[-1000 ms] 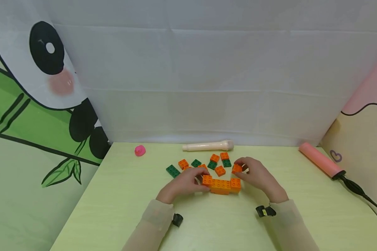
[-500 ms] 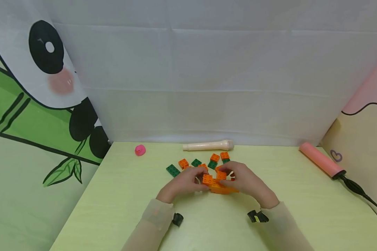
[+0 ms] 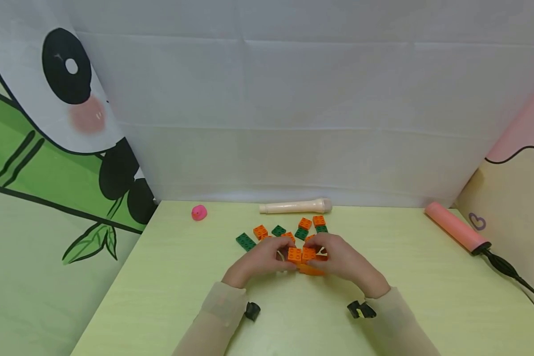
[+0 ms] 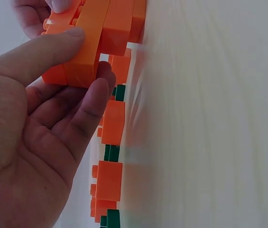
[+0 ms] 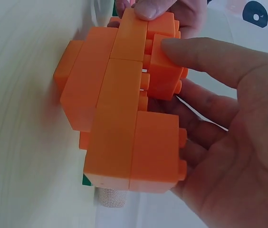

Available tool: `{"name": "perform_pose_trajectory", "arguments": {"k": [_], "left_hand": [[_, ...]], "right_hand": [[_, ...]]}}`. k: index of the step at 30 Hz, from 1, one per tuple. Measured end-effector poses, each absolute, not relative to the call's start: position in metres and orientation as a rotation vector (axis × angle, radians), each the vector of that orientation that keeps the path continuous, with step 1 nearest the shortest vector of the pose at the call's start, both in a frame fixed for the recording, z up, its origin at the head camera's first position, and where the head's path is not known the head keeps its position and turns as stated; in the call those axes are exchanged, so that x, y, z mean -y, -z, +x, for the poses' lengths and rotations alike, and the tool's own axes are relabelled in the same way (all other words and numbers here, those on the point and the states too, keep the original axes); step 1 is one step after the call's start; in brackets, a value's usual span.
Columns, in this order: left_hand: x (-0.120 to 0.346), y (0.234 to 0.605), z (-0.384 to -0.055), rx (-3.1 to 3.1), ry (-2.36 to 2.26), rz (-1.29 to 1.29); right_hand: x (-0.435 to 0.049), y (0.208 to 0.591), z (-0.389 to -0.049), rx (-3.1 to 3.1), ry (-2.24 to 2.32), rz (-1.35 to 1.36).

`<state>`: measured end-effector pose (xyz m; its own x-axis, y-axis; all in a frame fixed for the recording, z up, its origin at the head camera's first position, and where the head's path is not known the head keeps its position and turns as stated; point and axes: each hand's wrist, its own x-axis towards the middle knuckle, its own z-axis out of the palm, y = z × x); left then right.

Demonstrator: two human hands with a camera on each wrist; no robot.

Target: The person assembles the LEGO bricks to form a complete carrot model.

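Observation:
My left hand (image 3: 267, 257) grips the left end of a stepped structure of orange toy building bricks (image 3: 310, 270), thumb on the near side. My right hand (image 3: 349, 259) pinches a single orange brick (image 5: 165, 66) between thumb and fingers. That brick sits above the structure's top studs, beside the end brick (image 3: 294, 255) at the left. In the right wrist view it looks slightly tilted, and studs show in the gap beneath it. Another raised orange brick (image 5: 157, 149) forms the structure's right end, mostly hidden by my right hand in the head view.
Several loose orange and green bricks lie behind the hands, among them a long green brick (image 3: 245, 241) and an orange-green pair (image 3: 302, 229). Farther back are a pale toy microphone (image 3: 293, 206) and a pink toy (image 3: 199, 212). A pink pump (image 3: 456, 227) lies at the right.
My right hand has moved left with the orange brick, from right of the structure to above it beside the left end brick. My left hand has kept its grip in place.

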<state>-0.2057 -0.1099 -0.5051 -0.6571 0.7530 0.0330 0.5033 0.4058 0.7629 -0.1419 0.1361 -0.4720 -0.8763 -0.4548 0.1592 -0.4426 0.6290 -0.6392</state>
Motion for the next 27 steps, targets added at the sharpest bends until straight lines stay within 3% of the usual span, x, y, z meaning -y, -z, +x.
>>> {"name": "perform_pose_trajectory", "arguments": {"k": [27], "left_hand": [[0.1085, 0.5031, -0.2020, -2.372, -1.098, 1.089]], "right_hand": [[-0.1283, 0.4685, -0.1375, -2.879, 1.041, -0.591]]}}
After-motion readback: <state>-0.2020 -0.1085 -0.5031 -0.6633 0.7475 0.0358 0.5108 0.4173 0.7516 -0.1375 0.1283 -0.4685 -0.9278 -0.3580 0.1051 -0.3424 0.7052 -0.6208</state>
